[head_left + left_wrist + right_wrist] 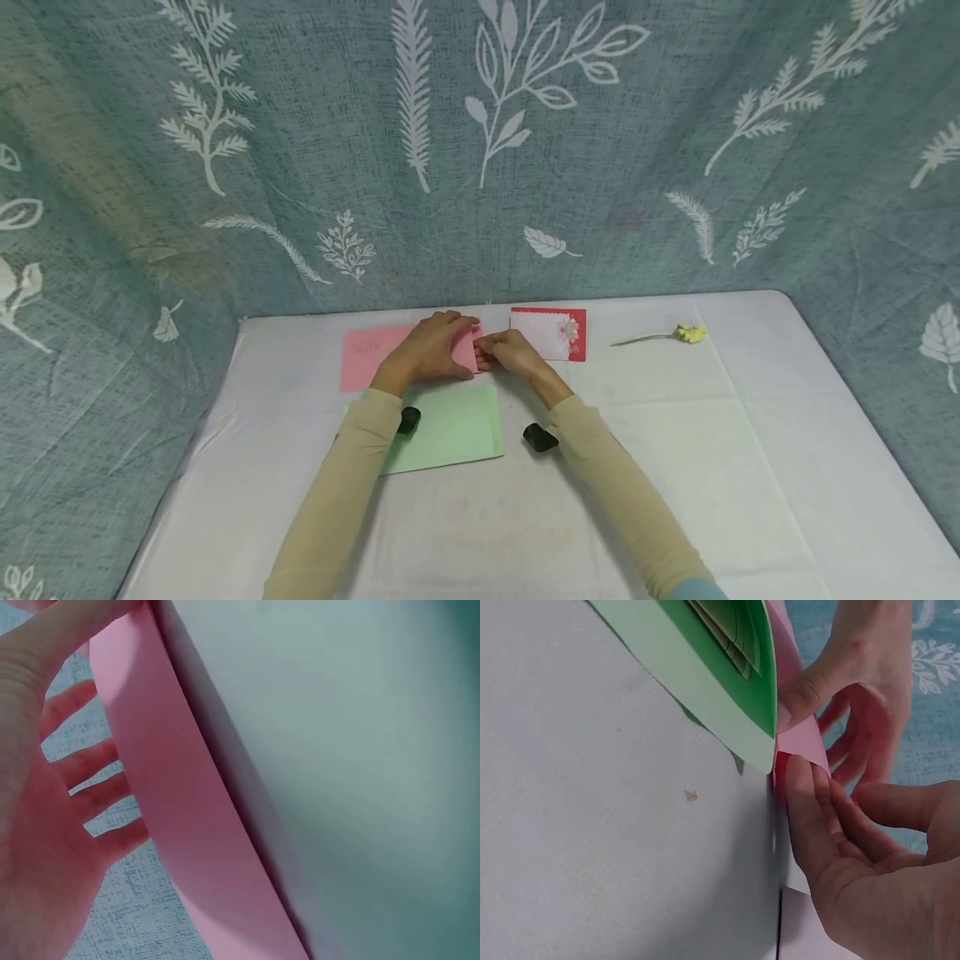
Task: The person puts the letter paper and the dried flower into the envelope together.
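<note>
A pink envelope (367, 360) lies near the far edge of the table. My left hand (433, 343) grips it across its right end, thumb on the near edge and fingers on the far edge, so the paper bows up at its mouth. In the left wrist view the thumb and spread fingers stand along the pink paper (172, 765). My right hand (517, 354) has its extended fingers at the envelope's mouth. The right wrist view shows these fingertips (799, 769) against the red inside, with the thumb apart. The fingertips' far ends are partly hidden by the paper.
A green envelope (450, 429) lies in front, under the left forearm; printed papers (731, 637) show inside it. Right of the hands lies a red-bordered white card (540, 333), then a yellow flower on a stem (688, 334). A patterned curtain (450, 208) hangs behind the white table.
</note>
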Tool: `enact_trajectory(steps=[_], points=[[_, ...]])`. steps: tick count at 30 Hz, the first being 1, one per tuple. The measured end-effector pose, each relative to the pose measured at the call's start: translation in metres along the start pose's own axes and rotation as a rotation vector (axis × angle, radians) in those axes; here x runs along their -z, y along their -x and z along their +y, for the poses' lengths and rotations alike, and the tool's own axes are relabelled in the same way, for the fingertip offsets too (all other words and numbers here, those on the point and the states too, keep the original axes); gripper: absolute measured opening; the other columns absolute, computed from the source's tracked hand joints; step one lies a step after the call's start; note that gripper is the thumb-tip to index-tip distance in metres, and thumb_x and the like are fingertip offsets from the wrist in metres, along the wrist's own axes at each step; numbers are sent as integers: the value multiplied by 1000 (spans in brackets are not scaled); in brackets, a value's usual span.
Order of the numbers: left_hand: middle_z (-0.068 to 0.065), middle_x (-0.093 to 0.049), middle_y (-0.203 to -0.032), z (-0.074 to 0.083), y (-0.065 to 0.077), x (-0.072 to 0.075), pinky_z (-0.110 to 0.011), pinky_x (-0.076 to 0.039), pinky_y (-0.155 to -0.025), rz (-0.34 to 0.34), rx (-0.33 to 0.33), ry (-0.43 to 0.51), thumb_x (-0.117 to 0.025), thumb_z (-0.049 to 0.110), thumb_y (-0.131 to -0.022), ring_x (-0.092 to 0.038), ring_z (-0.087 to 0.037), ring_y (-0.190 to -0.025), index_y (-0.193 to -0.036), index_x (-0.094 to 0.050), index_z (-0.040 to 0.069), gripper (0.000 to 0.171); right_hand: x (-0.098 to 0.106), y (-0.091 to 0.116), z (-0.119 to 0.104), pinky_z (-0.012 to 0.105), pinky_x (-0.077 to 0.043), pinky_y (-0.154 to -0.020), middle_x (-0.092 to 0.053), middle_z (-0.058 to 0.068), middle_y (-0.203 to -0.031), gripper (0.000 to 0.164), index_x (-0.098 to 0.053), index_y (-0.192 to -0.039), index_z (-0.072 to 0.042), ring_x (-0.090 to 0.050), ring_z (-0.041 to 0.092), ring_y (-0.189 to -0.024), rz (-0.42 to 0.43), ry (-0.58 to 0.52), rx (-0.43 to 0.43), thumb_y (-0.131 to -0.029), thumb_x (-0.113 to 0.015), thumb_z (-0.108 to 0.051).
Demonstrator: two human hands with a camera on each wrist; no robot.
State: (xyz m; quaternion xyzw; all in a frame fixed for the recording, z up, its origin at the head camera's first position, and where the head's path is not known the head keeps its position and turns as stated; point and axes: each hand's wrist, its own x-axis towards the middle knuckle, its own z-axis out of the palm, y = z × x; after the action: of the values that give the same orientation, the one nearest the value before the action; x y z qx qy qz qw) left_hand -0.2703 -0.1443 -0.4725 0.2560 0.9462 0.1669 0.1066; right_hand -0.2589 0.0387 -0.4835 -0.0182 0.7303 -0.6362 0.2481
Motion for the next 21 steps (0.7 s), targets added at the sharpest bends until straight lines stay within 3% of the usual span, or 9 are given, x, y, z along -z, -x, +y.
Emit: enact_trajectory(steps=[9, 21], points=[[-14, -42, -148, -1, 0, -2, -55, -26, -113, 8, -20, -26, -82, 42, -76, -35, -36, -138, -148, -43, 18, 85, 1, 4, 0, 29, -57, -78, -69, 15, -96, 30, -61, -121, 14, -66, 11, -76, 17, 6, 13, -102, -47, -5], [-12, -43, -145, 2, 1, 0, -59, -27, -109, 0, -4, -58, -81, 45, -76, -39, -35, -133, -144, -49, 17, 80, 4, 7, 1, 30, -57, -80, -70, 21, -101, 29, -63, -118, 13, -68, 14, -80, 46, 2, 28, -102, -50, -7]])
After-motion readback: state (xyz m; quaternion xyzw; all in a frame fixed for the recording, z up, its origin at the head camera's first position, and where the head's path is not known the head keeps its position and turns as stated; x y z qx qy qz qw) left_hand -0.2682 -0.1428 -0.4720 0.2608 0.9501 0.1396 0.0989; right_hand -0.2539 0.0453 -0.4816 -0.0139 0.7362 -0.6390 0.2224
